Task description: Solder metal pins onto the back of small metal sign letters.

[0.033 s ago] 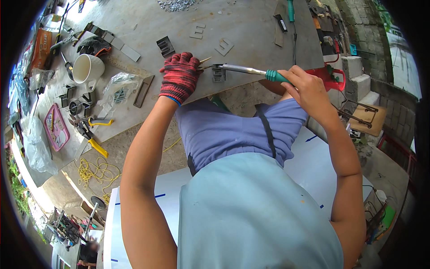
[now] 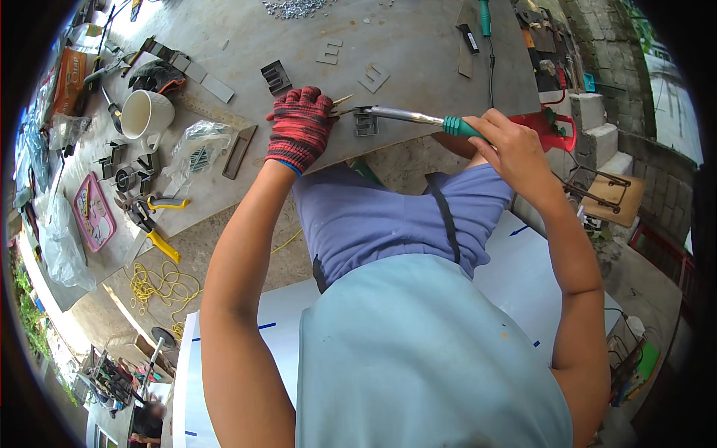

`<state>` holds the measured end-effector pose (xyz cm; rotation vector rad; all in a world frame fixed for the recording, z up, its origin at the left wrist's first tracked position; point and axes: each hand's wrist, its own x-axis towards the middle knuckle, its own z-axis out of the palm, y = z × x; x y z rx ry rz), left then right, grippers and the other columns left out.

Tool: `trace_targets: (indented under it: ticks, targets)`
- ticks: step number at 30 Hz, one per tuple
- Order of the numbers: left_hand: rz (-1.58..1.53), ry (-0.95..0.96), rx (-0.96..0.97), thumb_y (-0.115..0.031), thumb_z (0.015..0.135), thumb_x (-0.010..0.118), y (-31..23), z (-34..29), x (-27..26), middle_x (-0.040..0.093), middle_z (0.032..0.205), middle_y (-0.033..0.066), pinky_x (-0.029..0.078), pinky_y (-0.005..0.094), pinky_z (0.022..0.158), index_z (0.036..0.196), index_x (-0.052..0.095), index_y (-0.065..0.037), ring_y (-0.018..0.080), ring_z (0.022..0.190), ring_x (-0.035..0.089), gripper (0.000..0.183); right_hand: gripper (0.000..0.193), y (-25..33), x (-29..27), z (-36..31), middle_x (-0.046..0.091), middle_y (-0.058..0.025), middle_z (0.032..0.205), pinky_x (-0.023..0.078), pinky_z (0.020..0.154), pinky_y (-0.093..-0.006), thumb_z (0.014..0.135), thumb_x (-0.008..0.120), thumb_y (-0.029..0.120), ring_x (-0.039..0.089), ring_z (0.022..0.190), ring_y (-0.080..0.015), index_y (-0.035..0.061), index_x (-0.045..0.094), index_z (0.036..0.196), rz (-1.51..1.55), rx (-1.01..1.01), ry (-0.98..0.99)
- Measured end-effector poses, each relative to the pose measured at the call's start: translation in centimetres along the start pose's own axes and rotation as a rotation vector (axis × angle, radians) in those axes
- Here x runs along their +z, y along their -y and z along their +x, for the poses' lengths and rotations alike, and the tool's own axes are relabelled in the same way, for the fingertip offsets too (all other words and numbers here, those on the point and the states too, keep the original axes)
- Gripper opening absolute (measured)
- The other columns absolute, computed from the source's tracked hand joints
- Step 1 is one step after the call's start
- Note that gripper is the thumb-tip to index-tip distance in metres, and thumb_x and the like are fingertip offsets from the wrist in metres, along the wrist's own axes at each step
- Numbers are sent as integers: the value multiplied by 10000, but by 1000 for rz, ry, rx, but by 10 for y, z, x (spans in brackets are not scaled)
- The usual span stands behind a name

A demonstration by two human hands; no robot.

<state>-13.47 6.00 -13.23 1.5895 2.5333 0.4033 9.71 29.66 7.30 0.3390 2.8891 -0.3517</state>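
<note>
My left hand [image 2: 301, 128], in a red and black knit glove, is closed at the table's near edge. A thin brass-coloured rod [image 2: 342, 99] sticks out from its fingers, and a darker thin tip shows just below. My bare right hand [image 2: 515, 153] grips the green handle of a soldering iron [image 2: 407, 115]. The iron's metal shaft points left, its tip at the upper edge of a small slotted grey metal bracket [image 2: 366, 127]. That bracket lies on the table edge between my hands. Another slotted bracket [image 2: 275, 78] stands just beyond my glove.
Flat E-shaped metal pieces [image 2: 373, 77] lie on the grey table [image 2: 426, 67], with small metal bits [image 2: 295, 7] farther back. Leftward are a white mug [image 2: 147, 116], a plastic bag [image 2: 200, 153], yellow-handled snips [image 2: 153, 220] and a pink tray [image 2: 95, 211]. A red stool-like object [image 2: 549, 131] stands right.
</note>
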Motion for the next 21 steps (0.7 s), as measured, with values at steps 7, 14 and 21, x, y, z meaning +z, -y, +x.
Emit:
trace_targets:
  ticks: [7,14,21]
  targets:
    - [5,-3,-1,-326,878,708,-1,0,-3,620,1225,105,445,562,949,1113,675,-149,342,1170,569,296,295,2,3,-2,610,-78,956,536,673,-421,924,726,150,674,780,-310,104,681,1212,-16,-13,-32]
    - [-13,6,-19,-317,879,704,-2,0,-2,625,1222,103,447,577,954,1098,679,-153,349,1173,572,276,288,5,7,-6,624,-66,966,542,667,-420,935,721,149,687,788,-299,94,690,1217,-14,6,-57]
    - [-22,12,-18,-324,876,707,-1,0,-2,627,1221,101,446,579,963,1103,680,-154,344,1171,577,286,303,6,9,-7,629,-76,975,550,675,-413,940,719,147,695,795,-293,83,691,1236,-29,6,-56]
